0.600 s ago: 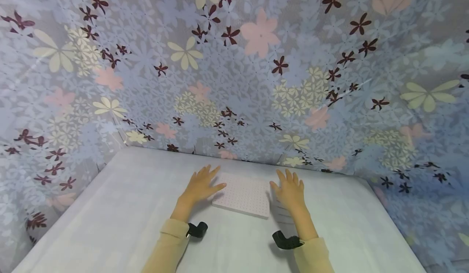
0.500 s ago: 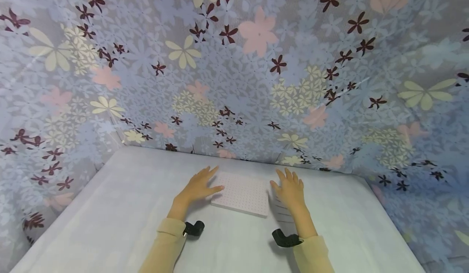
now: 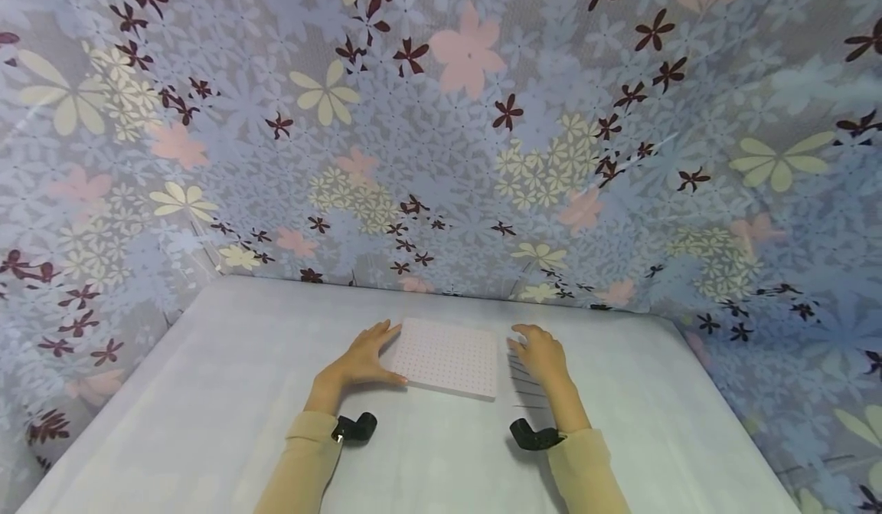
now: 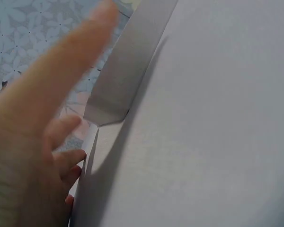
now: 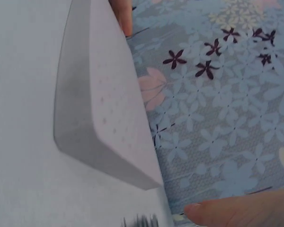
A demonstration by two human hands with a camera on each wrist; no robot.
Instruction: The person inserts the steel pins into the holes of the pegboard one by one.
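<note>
A pale pinkish-white board (image 3: 448,357) with rows of small holes or dots lies flat on the table. My left hand (image 3: 358,361) is beside its left edge, thumb and fingers spread apart near the two left corners. In the left wrist view the thumb (image 4: 61,71) stretches across in front of the board's side (image 4: 128,61), apart from it. My right hand (image 3: 543,357) hovers right of the board, fingers bent, holding nothing visible. Under and beside it lie several thin dark sticks (image 3: 527,382), roughly parallel. The right wrist view shows only one finger (image 5: 241,208) of this hand.
A white cloth-covered table (image 3: 241,391) carries everything. Flowered fabric (image 3: 441,131) rises behind the table and along both sides. Each wrist wears a black camera mount, one on the left (image 3: 357,427) and one on the right (image 3: 532,435).
My left hand has drawn back from over the board to its left edge, thumb dropping toward the front corner. My right fingers have bent from straight. The head view has shifted slightly.
</note>
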